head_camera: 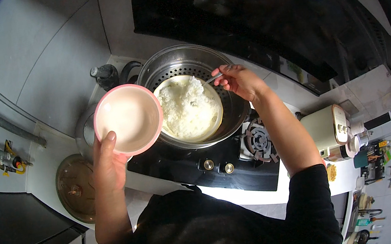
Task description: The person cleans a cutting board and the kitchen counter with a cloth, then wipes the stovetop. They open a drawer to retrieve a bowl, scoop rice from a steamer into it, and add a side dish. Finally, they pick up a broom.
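My left hand point(111, 165) holds an empty cream bowl with a pink rim point(128, 120), thumb over its edge, left of a large steel steamer pot point(235, 123). Inside the pot, on a perforated steamer tray point(187, 68), sits a wide bowl point(220, 112) of cooked white rice point(190, 111). Between thumb and fingers of my right hand point(236, 80) is the metal handle of a utensil point(213, 78), its far end in or behind a raised clump of rice. The shape of that end is hidden.
The pot stands on a black gas hob point(179, 162) with a free burner point(260, 140) on the right. A glass lid point(74, 189) lies at the left; a dark bottle-like object point(105, 76) stands behind. A cream appliance point(323, 127) is right, and a black range hood point(240, 13) overhangs.
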A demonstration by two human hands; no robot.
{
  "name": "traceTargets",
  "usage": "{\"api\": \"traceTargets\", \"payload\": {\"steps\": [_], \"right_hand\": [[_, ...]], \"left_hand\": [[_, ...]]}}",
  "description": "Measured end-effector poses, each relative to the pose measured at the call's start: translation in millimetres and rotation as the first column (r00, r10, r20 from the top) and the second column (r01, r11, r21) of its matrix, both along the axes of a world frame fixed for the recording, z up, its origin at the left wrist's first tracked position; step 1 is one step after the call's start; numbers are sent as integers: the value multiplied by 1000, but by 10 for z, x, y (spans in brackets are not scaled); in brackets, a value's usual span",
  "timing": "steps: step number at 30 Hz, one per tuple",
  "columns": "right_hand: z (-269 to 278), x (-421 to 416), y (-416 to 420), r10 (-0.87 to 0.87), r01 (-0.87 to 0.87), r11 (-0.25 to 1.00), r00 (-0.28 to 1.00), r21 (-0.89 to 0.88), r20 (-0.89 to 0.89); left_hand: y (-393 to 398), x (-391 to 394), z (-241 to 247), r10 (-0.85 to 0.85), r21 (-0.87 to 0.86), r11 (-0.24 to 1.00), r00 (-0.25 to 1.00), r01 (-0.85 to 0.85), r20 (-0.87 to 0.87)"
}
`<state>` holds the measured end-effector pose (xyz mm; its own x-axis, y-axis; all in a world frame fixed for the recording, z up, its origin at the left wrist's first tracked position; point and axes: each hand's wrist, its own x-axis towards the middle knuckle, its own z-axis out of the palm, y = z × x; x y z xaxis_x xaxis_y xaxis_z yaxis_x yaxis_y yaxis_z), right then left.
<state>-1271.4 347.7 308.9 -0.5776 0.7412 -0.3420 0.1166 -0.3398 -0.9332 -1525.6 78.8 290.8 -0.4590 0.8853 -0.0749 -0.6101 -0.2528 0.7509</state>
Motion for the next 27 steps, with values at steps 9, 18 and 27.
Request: {"api": "traceTargets", "payload": {"steps": [9,18,27], "right_hand": [[827,-116,-245,34,-15,983,995,183,-99],[999,-346,-1082,195,-340,367,938,866,286],[891,13,-596,-16,-18,676,999,737,39]], "left_hand": [[210,207,17,-125,-31,992,990,123,-62],[315,342,153,-275,20,961,961,274,21],[285,304,63,-174,-25,985,984,173,-41]]}}
